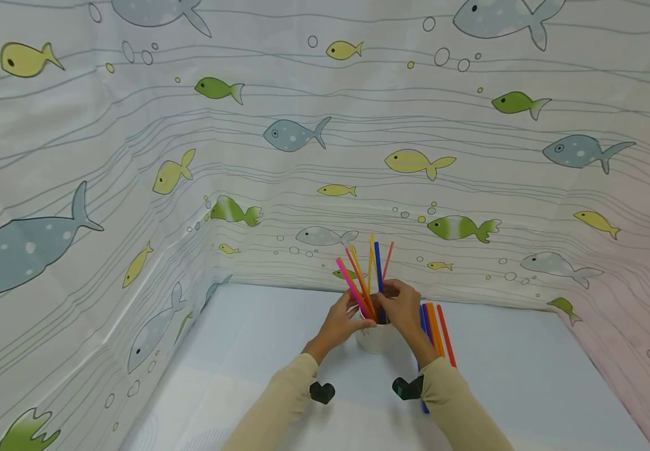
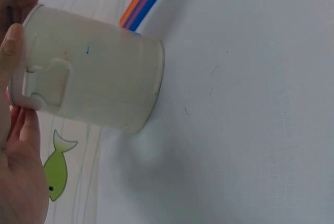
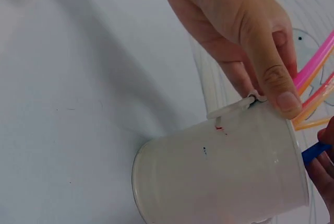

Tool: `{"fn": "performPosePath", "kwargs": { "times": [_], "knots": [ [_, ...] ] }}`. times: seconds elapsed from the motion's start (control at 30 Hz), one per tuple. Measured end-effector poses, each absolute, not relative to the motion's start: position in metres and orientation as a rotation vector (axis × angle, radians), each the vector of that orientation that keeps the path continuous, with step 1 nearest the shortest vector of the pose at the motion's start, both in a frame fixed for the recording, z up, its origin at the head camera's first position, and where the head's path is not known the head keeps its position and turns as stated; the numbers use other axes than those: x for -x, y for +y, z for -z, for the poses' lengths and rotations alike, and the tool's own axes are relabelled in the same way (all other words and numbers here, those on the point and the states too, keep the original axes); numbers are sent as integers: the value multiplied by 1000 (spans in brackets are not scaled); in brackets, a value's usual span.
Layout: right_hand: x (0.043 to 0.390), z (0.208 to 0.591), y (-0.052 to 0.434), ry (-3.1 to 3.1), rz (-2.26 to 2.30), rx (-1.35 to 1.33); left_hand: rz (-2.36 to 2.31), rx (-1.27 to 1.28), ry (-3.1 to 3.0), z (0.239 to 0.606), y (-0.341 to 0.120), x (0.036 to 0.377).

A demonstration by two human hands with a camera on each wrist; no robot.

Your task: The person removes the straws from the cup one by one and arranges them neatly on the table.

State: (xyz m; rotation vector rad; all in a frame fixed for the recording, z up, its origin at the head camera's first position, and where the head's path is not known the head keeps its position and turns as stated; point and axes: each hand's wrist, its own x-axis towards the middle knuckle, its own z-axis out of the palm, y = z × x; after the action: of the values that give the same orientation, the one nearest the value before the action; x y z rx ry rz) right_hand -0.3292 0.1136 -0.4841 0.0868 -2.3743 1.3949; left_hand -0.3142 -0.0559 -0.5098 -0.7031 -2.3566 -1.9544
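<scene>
Both hands' fingers grip white cup [image 1: 374, 338]; right perhaps pinches blue straw [image 1: 378, 266].

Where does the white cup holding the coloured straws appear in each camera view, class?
Head view: the white cup sits low at centre, between both hands.
Left wrist view: the cup fills the upper left, lying sideways in the picture.
Right wrist view: it fills the lower right.
Shared landmark: the pale blue table surface under it.

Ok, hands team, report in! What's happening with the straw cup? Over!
Left hand holds white cup at the rim. Right hand pinches blue straw. Spare straws lie beside the cup. Nothing blocking.
</scene>
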Motion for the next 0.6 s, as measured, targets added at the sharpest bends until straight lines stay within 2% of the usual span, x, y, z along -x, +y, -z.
{"fn": "performPosePath", "kwargs": {
  "times": [0.3, 0.6],
  "knots": [
    [329, 459, 121, -2262, -1371, -144, 1955, 682, -2363, 507, -56, 314],
    [323, 431, 135, -2229, -1488, -140, 1920, 653, -2393, 535, -55, 331]
  ]
}}
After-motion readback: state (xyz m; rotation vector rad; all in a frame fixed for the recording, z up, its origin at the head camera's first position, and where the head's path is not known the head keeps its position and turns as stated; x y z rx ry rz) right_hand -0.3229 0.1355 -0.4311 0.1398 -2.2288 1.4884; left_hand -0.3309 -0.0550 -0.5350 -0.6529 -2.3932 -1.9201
